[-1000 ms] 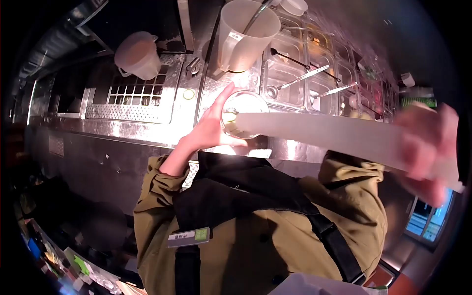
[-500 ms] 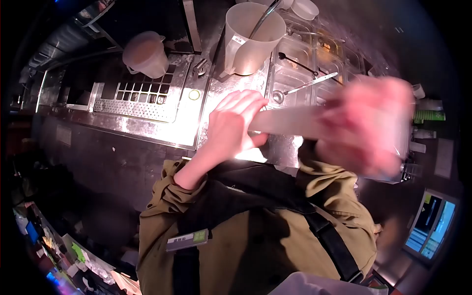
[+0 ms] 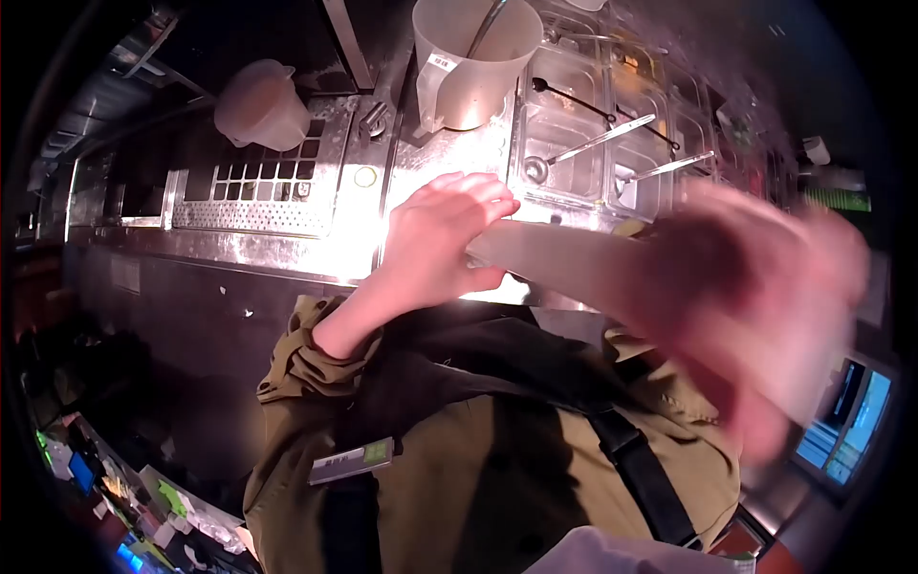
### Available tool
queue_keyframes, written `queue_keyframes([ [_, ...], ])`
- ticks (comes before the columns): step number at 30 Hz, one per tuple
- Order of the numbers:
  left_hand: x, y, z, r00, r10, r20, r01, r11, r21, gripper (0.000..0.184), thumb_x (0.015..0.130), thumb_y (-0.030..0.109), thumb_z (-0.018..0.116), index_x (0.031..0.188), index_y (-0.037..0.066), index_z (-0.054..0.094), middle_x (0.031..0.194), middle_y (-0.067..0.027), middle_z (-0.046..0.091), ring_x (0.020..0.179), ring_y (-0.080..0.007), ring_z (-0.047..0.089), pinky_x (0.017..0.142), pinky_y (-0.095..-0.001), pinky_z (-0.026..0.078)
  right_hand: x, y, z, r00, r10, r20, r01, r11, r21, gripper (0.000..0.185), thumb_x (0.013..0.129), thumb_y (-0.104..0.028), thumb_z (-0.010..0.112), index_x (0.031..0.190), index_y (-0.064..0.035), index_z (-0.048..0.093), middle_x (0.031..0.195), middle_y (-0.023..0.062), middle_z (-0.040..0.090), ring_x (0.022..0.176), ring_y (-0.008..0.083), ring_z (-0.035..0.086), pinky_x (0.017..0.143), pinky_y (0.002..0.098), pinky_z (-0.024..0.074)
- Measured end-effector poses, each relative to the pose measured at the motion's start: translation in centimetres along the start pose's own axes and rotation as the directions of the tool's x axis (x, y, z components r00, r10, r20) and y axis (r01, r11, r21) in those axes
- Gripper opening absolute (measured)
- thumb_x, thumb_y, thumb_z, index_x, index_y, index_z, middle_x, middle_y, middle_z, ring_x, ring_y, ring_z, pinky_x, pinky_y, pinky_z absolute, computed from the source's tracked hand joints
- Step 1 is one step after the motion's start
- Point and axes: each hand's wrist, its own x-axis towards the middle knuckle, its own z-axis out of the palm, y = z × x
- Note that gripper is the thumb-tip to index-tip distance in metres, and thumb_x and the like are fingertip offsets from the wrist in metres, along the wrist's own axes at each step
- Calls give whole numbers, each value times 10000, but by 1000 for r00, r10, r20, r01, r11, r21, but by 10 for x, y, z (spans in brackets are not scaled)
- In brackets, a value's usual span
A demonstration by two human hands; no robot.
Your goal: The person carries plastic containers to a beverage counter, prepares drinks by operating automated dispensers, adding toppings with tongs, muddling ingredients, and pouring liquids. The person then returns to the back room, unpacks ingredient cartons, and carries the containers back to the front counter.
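A long, pale translucent shaker cup (image 3: 574,260) lies nearly level between my hands, its right end lost in motion blur. My left hand (image 3: 442,239) is closed on the narrower left end, fingers over the top and thumb below. At the wider right end my right hand (image 3: 765,297) grips the cup, heavily smeared, so its separate fingers do not show. Beyond my left hand a large clear measuring jug (image 3: 469,86) stands on the steel counter (image 3: 406,172), with a metal handle leaning inside it.
Clear containers (image 3: 564,129) sit in the counter behind the cup, with a metal ladle (image 3: 598,142) and a black spoon (image 3: 574,99) across them. To the left, another jug (image 3: 263,107) stands by a drain grate (image 3: 268,177). A lit screen (image 3: 846,421) is at far right.
The right end of the shaker cup and my right hand have swung right and down. My left hand stays on its end, slightly further left. The whole view has shifted a little.
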Motion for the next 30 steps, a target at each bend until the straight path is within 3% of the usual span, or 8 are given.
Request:
queue_keyframes([
  [4,1,1,-6,989,-95,113,89,995,53,460,478,167,691,915,79,580,952,-49,579,936,-217,561,854,-343,425,-14,9,-8,999,-41,-35,34,982,-187,316,721,-174,648,935,11,506,780,80,578,667,127,564,532,200,451],
  [7,-1,-3,0,998,-19,68,19,1000,3,469,485,187,692,927,75,580,937,-57,586,952,-231,553,857,-347,423,-29,23,4,947,-253,-198,208,953,-221,264,736,-200,629,898,-19,525,782,55,575,638,139,553,526,209,444],
  [11,-1,0,0,995,-54,85,50,998,46,458,477,183,696,911,81,593,948,-50,589,966,-216,548,852,-337,425,-12,60,35,624,-653,-430,576,756,-312,207,778,-262,589,866,-78,558,806,10,569,590,164,531,529,233,432],
  [14,4,-1,-6,991,-15,135,12,1000,18,442,471,187,702,886,74,599,951,-40,590,963,-212,548,846,-335,429,-20,31,-31,808,-548,214,580,681,-448,140,794,-236,560,758,-101,545,726,12,550,551,146,509,535,251,433],
  [19,-1,-8,-4,1000,-26,16,27,994,-110,459,467,182,693,895,41,606,982,-75,592,963,-246,553,844,-346,435,12,16,-6,854,-512,90,512,797,-320,145,771,-205,567,707,-93,499,678,3,528,542,125,490,535,231,435],
  [23,-1,-6,-8,991,-7,131,18,997,-78,511,434,187,699,914,38,603,988,-90,594,968,-249,553,852,-356,432,17,6,-5,926,-374,49,375,898,-231,148,761,-188,583,734,-84,481,684,15,532,547,128,490,522,236,430],
  [26,-3,-10,-6,999,-46,3,46,990,-131,518,454,230,693,923,28,605,978,-105,602,955,-250,564,871,-364,430,16,-3,0,963,-268,-18,265,959,-95,162,753,-176,594,754,-77,467,689,25,535,551,131,490,512,240,426],
  [30,-3,-15,-5,997,36,73,-27,992,-122,540,474,247,704,937,-7,590,960,-132,600,939,-268,569,856,-356,430,22,-1,7,992,-113,-64,118,988,99,190,743,-160,610,781,-68,448,694,37,539,555,134,490,500,245,421],
])
